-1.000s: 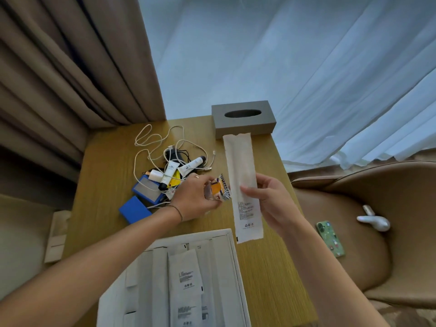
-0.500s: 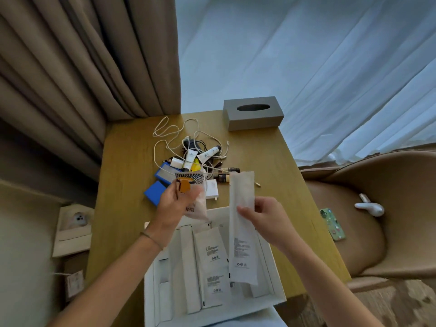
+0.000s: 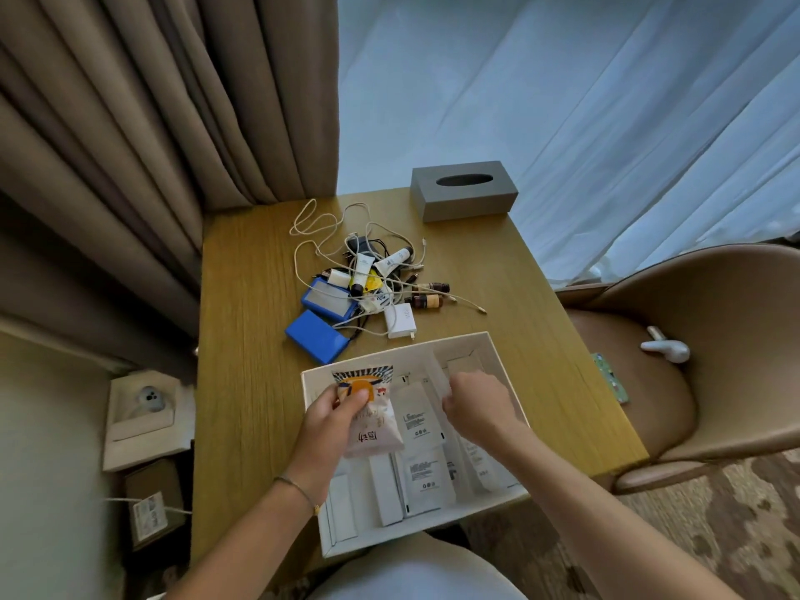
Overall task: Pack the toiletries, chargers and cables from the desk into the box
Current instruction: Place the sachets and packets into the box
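A white open box (image 3: 504, 361) sits at the desk's near edge with several white paper sachets (image 3: 417, 420) lying in it. My left hand (image 3: 331, 420) is inside the box's left part, shut on a printed orange and white packet (image 3: 368, 404). My right hand (image 3: 478, 404) is low in the box's right part, fingers curled on a long white paper sleeve (image 3: 439, 372) whose top shows beyond my fingers. Behind the box lies a heap of white cables (image 3: 320, 236), small tubes (image 3: 361, 270), brown vials (image 3: 428, 300), a white charger (image 3: 400, 320) and two blue cases (image 3: 316, 335).
A grey tissue box (image 3: 463, 190) stands at the desk's far edge by the curtains. Right of the desk is a tan chair (image 3: 692, 339) holding a white object (image 3: 664, 348) and a green phone (image 3: 610, 376). A low shelf (image 3: 145, 420) sits left of the desk.
Both hands came down from above the desk into the box. The long sleeve went from upright to low in the box's right side, and the packet moved over the left side.
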Demonstrator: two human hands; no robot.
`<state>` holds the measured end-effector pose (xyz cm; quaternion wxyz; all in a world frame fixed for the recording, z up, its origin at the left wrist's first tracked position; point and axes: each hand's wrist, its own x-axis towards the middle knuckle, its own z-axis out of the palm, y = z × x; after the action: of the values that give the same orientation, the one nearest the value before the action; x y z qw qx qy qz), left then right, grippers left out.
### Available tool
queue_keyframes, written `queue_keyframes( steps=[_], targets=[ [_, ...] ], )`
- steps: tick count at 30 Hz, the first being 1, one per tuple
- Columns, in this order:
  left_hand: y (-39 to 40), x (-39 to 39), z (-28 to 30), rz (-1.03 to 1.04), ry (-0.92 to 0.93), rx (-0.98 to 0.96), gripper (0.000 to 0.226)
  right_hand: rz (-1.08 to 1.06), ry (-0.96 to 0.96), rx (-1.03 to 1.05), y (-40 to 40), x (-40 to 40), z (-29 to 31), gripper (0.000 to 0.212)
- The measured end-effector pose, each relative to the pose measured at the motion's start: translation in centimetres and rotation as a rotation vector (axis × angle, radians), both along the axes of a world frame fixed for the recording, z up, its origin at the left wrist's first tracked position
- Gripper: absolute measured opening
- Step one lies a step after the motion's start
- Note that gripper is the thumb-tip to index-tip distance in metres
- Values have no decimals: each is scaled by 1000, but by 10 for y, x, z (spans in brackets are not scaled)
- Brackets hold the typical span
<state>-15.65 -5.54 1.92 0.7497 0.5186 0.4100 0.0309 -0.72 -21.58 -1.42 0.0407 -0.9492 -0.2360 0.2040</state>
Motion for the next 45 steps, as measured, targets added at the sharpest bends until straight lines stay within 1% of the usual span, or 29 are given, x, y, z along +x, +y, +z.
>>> queue_keyframes(
  steps=[4,8,11,15,19,21,24,27,30,35,37,39,41,43,45],
  targets=[
    [-5,-4,-3,-41,27,12,14,99,-60,-178,9,-5,-14,33],
    [-9,-3,-9,-58,43,67,11,196,-128,-336,18,-8,-23,28],
    [-13,0,-13,-74,35,120,10,232,-117,-373,17,-8,-30,15],
    [-14,6,-18,-131,61,176,13,315,-94,-398,15,-12,-40,17],
    [-13,13,-25,-234,122,228,13,319,-19,-406,16,-17,-40,17],
    [-13,16,-30,-294,162,276,13,271,44,-369,15,-12,-36,19],
    [-17,20,-38,-383,206,363,15,172,135,-251,8,2,-23,13],
    [-26,28,-45,-475,252,478,16,88,82,-80,0,14,-5,17],
    [-42,38,-55,-591,308,593,17,68,47,72,-4,18,10,25],
    [-69,54,-73,-677,355,681,29,85,25,174,-6,25,22,25],
    [-79,59,-79,-689,347,699,27,83,37,207,-6,30,24,25],
    [-87,61,-85,-711,339,729,21,73,57,240,-6,35,25,25],
    [-92,61,-91,-790,330,877,16,64,72,270,-6,40,24,24],
    [-94,61,-96,-866,329,1053,20,61,81,302,-5,45,23,24],
    [-93,64,-98,-900,330,1131,26,50,103,343,-4,51,23,23]
  ],
)
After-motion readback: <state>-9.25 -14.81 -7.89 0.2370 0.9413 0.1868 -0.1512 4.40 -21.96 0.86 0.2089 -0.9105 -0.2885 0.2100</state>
